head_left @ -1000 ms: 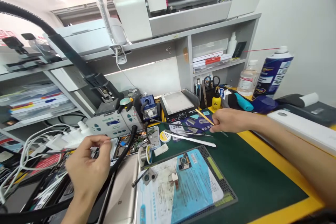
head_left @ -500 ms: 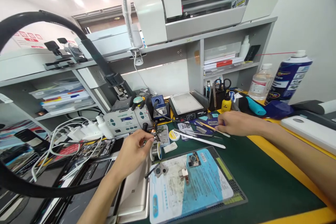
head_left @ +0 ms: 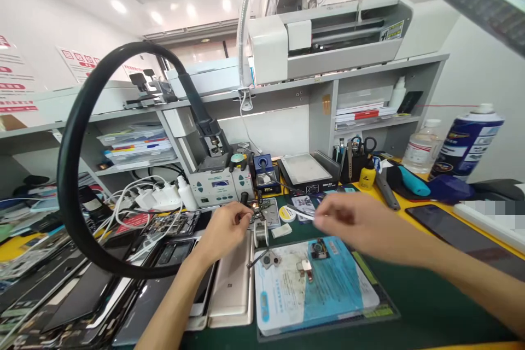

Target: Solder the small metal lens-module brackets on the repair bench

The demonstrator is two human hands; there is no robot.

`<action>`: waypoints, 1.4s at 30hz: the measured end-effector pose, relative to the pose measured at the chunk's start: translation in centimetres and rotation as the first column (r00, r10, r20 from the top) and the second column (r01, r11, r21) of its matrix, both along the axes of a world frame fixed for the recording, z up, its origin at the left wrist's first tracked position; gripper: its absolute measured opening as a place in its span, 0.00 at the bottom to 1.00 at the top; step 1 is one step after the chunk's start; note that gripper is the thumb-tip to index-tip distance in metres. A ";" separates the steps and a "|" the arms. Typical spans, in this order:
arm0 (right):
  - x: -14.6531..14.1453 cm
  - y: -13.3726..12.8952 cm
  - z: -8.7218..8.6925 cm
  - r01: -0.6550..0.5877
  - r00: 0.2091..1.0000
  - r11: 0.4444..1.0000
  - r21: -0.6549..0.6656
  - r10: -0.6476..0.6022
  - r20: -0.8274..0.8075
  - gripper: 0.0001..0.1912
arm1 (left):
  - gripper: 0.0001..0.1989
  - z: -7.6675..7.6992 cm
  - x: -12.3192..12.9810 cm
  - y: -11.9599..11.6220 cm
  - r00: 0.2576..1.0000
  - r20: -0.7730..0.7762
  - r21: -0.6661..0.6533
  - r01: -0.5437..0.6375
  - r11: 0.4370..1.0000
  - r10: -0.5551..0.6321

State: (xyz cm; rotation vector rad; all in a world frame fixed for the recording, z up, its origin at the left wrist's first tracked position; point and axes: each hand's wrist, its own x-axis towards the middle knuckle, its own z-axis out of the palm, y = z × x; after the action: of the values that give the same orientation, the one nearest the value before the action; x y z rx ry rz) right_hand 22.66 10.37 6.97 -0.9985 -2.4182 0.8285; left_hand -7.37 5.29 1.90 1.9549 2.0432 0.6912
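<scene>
My left hand (head_left: 230,225) is closed in a pinch behind the solder spool (head_left: 261,234), close to a small circuit board (head_left: 259,210). What its fingertips hold, if anything, is too small to make out. Blurred by motion, my right hand (head_left: 348,221) hovers over the back of the blue-and-white pad (head_left: 328,295) with its fingers curled. Its fingertips overlap a slim white strip (head_left: 301,212); I cannot tell whether they grip it. On the pad lie a grey metal part (head_left: 270,258), a small white-and-copper piece (head_left: 305,269) and a dark camera-like module (head_left: 319,249).
A black flexible hose (head_left: 68,169) loops on the left above stacked phones and boards (head_left: 164,279). Behind stand a soldering station (head_left: 217,186) and a heating plate (head_left: 307,172). At right are a yellow bottle (head_left: 367,175), a spray can (head_left: 465,145) and a dark phone (head_left: 463,235).
My right hand has moved left and nearer, from the hand tools to the white strip. My left hand stays pinched near the circuit board. The camera view has tilted up and swung left.
</scene>
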 end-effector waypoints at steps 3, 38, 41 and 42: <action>-4.7 -1.9 0.0 -0.081 0.993 0.997 0.003 0.080 0.088 0.12 | 0.16 -0.4 -0.1 0.0 1.000 0.006 0.026 0.025 0.999 -0.025; -13.2 0.7 -0.8 -0.056 0.957 0.997 0.054 0.038 0.289 0.17 | 0.16 -1.4 -0.9 -0.1 0.974 0.098 0.092 0.195 0.976 -0.204; -13.0 0.4 -0.7 -0.069 0.955 0.993 0.098 0.038 0.293 0.16 | 0.16 -1.4 -1.0 0.0 0.974 0.094 0.090 0.196 0.976 -0.205; -13.0 0.4 -0.7 -0.073 0.955 0.991 0.111 0.037 0.294 0.16 | 0.16 -1.4 -1.0 0.0 0.974 0.092 0.088 0.197 0.976 -0.205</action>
State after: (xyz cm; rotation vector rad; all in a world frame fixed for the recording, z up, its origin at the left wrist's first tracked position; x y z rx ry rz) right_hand 9.64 10.79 6.22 -1.0751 -2.7187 0.5766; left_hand -8.42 5.27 0.47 2.0875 1.7547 0.8165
